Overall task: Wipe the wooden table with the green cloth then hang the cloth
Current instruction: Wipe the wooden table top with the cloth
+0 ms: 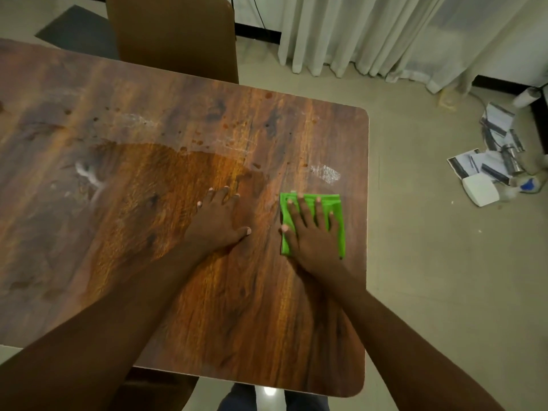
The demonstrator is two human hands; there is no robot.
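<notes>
The wooden table (124, 179) fills most of the view; it carries smears, dried spots and white residue across its far half. A folded green cloth (337, 221) lies flat near the table's right edge. My right hand (311, 232) presses down on it, palm flat and fingers spread, covering the cloth's middle and left side. My left hand (218, 221) rests flat on the bare wood just to the left of the cloth, fingers apart, holding nothing.
A brown chair back (175, 34) stands against the table's far side, another chair (154, 390) sits at the near edge. White curtains (385, 34) hang at the back right. Papers, metal cans and a white box (480, 189) litter the floor on the right.
</notes>
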